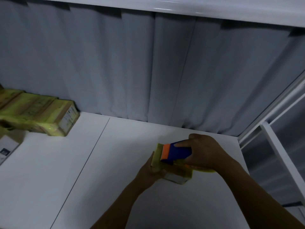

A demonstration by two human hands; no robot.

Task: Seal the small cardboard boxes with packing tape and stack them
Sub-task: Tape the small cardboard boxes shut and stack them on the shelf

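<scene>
White worktop [115,162], dim light, grey curtain [115,63] behind it and a shelf edge along the top of the frame. The small box [177,178] sits lower centre-right, on or just above the worktop; contact can't be told. Its long axis runs roughly left to right across the frame, dipping a little to the right. Yellow tape [156,156] already wraps its left end face and runs along the top. The left hand [148,172] comes from the lower left and holds the box at that left end, its fingers [159,173] curled under and round the near edge, thumb up against the taped end. The right hand [208,151] comes from the right and grips the blue-and-orange tape dispenser [176,151], fingers clamped round the body with one finger laid along the top. The dispenser rests on the box top, its orange blade end pointing left toward the taped end, with the yellow roll [204,170] showing under the right palm. Key relation: the dispenser lies in line with the box's long axis, blade at the left end, and the right hand is the one driving it. Likely step: finishing or cutting a strip over the left end, so the left hand has to brace against the pull. The stack of sealed boxes [41,113] is at mid left of the frame, well apart, with one more box [9,146] at the left edge. The left hand is nearer the stack, so it probably carries the box over.
</scene>
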